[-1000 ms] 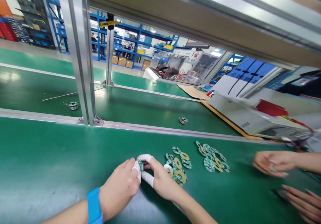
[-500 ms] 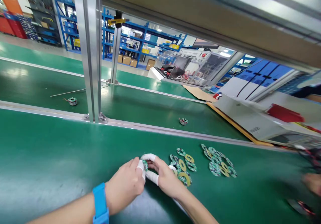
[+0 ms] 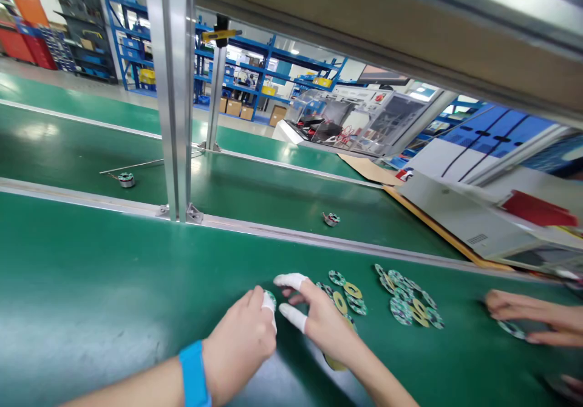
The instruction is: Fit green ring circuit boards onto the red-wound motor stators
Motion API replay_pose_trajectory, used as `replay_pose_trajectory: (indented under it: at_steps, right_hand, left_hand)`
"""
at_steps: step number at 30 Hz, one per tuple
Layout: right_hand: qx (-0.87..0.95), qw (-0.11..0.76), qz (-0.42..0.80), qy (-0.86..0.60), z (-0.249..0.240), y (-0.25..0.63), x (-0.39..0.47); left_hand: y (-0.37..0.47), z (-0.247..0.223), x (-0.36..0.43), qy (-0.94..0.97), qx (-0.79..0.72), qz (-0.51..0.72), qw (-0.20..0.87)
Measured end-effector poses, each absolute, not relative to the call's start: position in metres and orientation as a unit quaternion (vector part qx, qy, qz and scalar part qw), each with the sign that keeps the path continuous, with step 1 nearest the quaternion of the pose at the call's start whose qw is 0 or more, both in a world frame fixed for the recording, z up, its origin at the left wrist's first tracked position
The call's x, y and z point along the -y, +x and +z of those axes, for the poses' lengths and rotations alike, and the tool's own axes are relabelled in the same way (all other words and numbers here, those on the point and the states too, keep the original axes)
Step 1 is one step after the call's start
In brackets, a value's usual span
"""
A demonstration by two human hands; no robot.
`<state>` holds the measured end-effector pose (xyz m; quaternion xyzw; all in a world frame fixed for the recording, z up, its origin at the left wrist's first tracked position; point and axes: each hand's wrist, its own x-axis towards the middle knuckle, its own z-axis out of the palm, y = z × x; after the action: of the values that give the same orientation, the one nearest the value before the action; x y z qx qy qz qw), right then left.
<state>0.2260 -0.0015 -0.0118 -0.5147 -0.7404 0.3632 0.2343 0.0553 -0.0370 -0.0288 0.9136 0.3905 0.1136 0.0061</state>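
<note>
My left hand (image 3: 246,337), with a blue band on its wrist, is closed on a small ring-shaped circuit board (image 3: 270,298). Most of that piece is hidden behind the fingers. Just to its right, my right hand (image 3: 319,319) is apart from it, thumb and forefinger spread with nothing between them. White finger covers show on both hands. Beside and partly behind my right hand lies a loose group of green ring boards (image 3: 337,278) and yellow rings (image 3: 339,302). A second such pile of ring boards (image 3: 401,311) rests farther right.
At the right edge a co-worker's hand (image 3: 514,307) is over another ring board (image 3: 511,329). Two small motor stators (image 3: 331,219) sit on the conveyor belt beyond the metal rail (image 3: 273,232). An aluminium post (image 3: 170,91) rises at left; a beam (image 3: 387,36) crosses overhead.
My right hand has drawn away from the board in my left hand and opened. The co-worker's hand has come farther into view at right, with a ring board under it.
</note>
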Motion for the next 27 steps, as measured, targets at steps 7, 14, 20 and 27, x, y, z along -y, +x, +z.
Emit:
replay_pose_trajectory:
  at_steps: [7, 14, 20, 27]
  right_hand:
    - [0.660, 0.202, 0.477, -0.544, -0.010, 0.226, -0.004]
    - [0.626, 0.170, 0.506, -0.569, -0.011, 0.227, -0.004]
    - [0.686, 0.231, 0.406, -0.558, -0.008, 0.217, 0.001]
    - [0.800, 0.190, 0.200, -0.533, -0.012, 0.207, 0.009]
  left_hand:
    - [0.023, 0.004, 0.000, 0.735, -0.499, 0.283, 0.362]
    - [0.024, -0.012, 0.000, 0.717, -0.487, 0.220, 0.447]
    - [0.037, -0.026, 0.007, 0.762, -0.471, 0.224, 0.385]
    - [0.046, -0.031, 0.014, 0.789, -0.490, 0.218, 0.299]
